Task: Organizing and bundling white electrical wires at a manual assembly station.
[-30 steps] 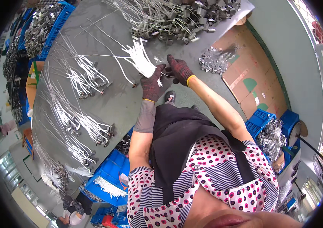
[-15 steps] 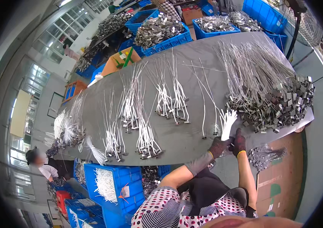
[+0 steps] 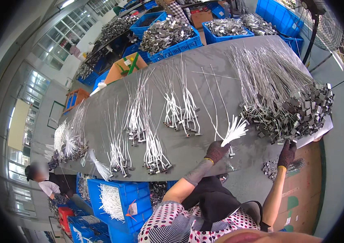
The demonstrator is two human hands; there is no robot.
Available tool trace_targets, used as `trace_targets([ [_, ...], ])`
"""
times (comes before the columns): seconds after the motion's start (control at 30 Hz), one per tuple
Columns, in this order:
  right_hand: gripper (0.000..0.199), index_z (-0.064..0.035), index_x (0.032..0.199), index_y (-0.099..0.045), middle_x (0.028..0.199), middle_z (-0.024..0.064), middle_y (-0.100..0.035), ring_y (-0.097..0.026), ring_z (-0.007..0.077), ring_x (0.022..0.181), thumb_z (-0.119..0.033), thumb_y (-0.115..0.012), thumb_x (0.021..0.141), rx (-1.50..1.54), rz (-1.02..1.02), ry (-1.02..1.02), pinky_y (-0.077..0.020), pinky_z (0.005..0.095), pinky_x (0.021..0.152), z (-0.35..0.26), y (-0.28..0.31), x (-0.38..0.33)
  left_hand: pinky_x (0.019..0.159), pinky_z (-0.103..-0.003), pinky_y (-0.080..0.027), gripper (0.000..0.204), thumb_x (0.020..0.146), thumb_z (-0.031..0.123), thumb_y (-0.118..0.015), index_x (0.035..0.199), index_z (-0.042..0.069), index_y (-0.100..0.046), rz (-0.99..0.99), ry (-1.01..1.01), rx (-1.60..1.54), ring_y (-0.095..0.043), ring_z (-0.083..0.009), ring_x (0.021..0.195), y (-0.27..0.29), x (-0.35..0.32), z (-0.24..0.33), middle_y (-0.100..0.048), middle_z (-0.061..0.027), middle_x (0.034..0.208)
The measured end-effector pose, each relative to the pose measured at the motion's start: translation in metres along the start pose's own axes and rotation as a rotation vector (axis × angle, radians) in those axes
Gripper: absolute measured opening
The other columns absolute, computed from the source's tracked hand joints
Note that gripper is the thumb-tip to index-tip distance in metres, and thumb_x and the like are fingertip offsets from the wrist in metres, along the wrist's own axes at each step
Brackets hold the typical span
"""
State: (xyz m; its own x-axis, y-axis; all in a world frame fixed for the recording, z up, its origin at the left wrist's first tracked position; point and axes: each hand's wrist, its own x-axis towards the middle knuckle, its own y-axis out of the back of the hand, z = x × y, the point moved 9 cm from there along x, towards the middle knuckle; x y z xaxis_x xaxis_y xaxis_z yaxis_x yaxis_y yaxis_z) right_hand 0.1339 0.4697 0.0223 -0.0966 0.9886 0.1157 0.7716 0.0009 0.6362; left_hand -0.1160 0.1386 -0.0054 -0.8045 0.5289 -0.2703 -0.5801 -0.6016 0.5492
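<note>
My left hand, in a dark knitted glove, is closed round a fanned bundle of white sleeves near the table's front edge. One or two wired pieces lie close by it, their thin leads running back over the table. My right hand, gloved alike, is at the front edge of a large heap of wired dark blocks. Its fingers are drawn together there; what they pinch, if anything, is too small to make out.
Sorted groups of wires with white sleeves lie across the grey table. Blue crates full of metallic parts stand behind it. A blue bin of white sleeves stands in front. A co-worker is at the left end.
My hands have moved apart. The left has gone left and slightly nearer the table edge with the sleeve bundle, which has fanned out. The right has shifted right to the heap's edge.
</note>
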Motion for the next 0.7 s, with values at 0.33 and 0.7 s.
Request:
trace_targets([
  [0.33, 0.037, 0.0009, 0.101, -0.065, 0.073, 0.0059, -0.062, -0.052, 0.0124, 0.053, -0.035, -0.067, 0.09, 0.499, -0.449, -0.341, -0.041, 0.0294, 0.046, 0.033, -0.072, -0.04, 0.049, -0.03, -0.046, 0.024, 0.084, 0.021, -0.071, 0.094, -0.001, -0.07, 0.024, 0.247, -0.644, -0.057, -0.01, 0.054, -0.013, -0.014, -0.011, -0.066, -0.0035, 0.07],
  [0.7, 0.033, 0.0011, 0.1, -0.072, 0.079, 0.0128, -0.07, -0.065, 0.0195, 0.072, -0.025, -0.064, 0.08, 0.32, -0.69, -0.212, -0.0528, 0.0339, 0.066, 0.0, -0.074, -0.044, 0.068, -0.042, -0.06, 0.021, 0.088, 0.005, -0.066, 0.107, -0.002, -0.062, -0.016, -0.094, -0.711, -0.067, -0.0256, 0.076, -0.042, -0.025, -0.007, -0.067, -0.0138, 0.091],
])
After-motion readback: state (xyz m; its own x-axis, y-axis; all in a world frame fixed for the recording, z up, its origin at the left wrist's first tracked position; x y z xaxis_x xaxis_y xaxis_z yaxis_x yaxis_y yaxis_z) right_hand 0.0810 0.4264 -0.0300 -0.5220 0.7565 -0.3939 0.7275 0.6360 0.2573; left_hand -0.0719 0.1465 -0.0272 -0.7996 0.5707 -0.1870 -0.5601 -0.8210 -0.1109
